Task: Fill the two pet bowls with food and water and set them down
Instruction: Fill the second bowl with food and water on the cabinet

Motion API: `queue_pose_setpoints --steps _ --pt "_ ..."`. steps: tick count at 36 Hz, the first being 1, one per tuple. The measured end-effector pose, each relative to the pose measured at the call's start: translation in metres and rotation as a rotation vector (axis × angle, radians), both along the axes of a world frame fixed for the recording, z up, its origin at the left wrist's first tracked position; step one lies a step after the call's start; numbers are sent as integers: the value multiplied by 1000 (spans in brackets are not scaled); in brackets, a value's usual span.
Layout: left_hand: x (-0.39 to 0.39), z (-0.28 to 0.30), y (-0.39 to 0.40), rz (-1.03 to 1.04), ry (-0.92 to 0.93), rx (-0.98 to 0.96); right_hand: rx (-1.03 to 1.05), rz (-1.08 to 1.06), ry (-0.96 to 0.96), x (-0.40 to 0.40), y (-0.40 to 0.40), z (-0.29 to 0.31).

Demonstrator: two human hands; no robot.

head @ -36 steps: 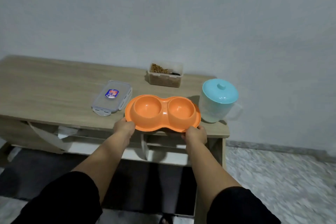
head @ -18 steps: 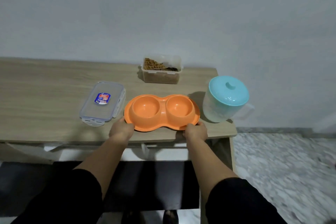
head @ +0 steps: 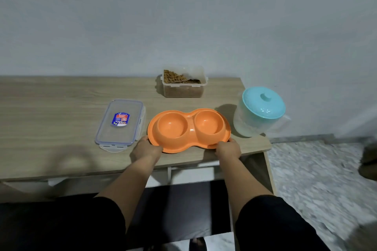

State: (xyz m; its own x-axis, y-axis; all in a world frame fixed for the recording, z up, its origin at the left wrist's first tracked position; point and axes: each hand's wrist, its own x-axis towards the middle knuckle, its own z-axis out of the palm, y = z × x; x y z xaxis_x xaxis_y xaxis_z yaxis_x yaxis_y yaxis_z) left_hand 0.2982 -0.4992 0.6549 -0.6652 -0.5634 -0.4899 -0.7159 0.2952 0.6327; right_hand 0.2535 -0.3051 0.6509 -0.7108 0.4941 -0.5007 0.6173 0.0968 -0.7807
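Black sleeves (head: 61, 224) at the bottom of view, my forearms reaching forward to the counter (head: 51, 108). My left hand (head: 145, 149) grips the near-left rim of the orange double pet bowl (head: 188, 130), fingers curled under the edge, thumb side on top. My right hand (head: 228, 149) grips the near-right rim the same way, fingers wrapped around the lip. Bowl sits between both hands at the counter's front edge, near the right end; can't tell if its base is fully resting on the wood or slightly lifted. Both cups of the bowl are empty.

Just left of the bowl, a clear container lid (head: 120, 123) lies flat, blue-red sticker on it, close to my left hand but not touching. Just right of the bowl, a translucent water jug (head: 259, 116) with a teal lid stands upright at the counter's right corner. Farther back, against the wall, an open clear container of brown kibble (head: 183, 82) with a spoon (head: 188, 81) lying in it. Grey wall behind; speckled floor (head: 316, 179) to the right.
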Motion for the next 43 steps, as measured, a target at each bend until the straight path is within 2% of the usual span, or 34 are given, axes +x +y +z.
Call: queue_pose_setpoints --steps 7,11,15,18,23,29,34,43 --pt "1 0 -6 -24 -25 9 73 18 -30 1 -3 4" --pt "1 -1 -9 3 -23 -26 99 -59 -42 4 -4 8" --pt "-6 7 -10 62 62 -26 166 -139 98 -1 -12 22" --pt "-23 16 -14 110 164 27 226 -67 167 -13 -20 36" --pt "-59 27 -20 97 233 40 191 102 217 -43 -30 58" --pt "-115 41 -19 41 219 58 124 220 151 -107 -44 55" --pt "-165 36 -20 45 185 117 118 381 14 -154 -51 47" --pt "-209 -1 -23 141 178 206 141 421 -37 -197 -65 38"
